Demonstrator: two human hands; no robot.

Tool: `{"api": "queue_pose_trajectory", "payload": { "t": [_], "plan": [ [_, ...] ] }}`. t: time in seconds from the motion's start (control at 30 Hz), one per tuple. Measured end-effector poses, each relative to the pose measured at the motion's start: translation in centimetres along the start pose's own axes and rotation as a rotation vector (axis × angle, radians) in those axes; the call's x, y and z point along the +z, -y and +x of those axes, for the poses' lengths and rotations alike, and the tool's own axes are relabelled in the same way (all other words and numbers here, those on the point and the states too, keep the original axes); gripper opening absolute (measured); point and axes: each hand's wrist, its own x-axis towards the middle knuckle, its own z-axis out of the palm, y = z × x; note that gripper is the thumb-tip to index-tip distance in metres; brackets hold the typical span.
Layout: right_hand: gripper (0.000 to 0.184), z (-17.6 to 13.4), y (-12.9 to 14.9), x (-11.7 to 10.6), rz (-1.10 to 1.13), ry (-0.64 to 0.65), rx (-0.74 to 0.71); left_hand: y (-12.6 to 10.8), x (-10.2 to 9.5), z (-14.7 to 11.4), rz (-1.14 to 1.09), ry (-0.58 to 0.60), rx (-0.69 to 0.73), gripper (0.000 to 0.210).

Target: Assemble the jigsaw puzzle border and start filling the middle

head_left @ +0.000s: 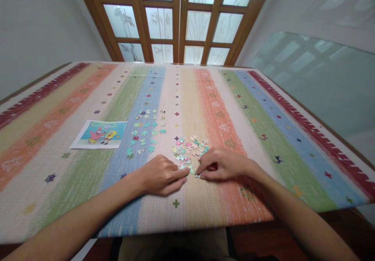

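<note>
A loose pile of jigsaw puzzle pieces [187,151], mostly pink, white and teal, lies on the striped tablecloth in front of me. My left hand [164,175] rests at the pile's near left side, its index finger stretched out to touch pieces and its thumb a little apart below. On the near right side, my right hand [219,163] pinches a small light puzzle piece [197,176] between thumb and fingers, low at the cloth. Left of the pile, several teal puzzle pieces [146,125] are spread in rough rows, apart from one another.
A printed cartoon picture [102,134] lies flat on the left of the tablecloth [187,214]. Wooden doors with frosted panes [159,23] stand beyond the table's far edge. A glass panel [316,77] leans by the right wall.
</note>
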Motion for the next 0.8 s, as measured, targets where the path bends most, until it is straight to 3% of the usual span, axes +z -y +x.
{"api": "queue_pose_trajectory", "payload": {
  "t": [0.23,0.57,0.7,0.8],
  "plan": [
    [0.013,-0.7,-0.6,-0.5,-0.031,0.004,0.041,-0.4,0.1,0.3,-0.007,-0.041,-0.062,0.028],
    [0.014,-0.7,0.1,-0.6,-0.06,0.018,0.075,-1.5,1.3,1.0,0.043,0.024,-0.145,0.031],
    [0.014,-1.1,0.0,-1.2,-0.089,-0.082,0.031,-1.4,0.9,1.0,0.003,0.035,-0.151,0.032],
    [0.017,-1.2,0.2,-1.6,-0.136,-0.245,0.018,-1.4,0.6,1.0,0.006,0.044,-0.162,0.032]
  ]
}}
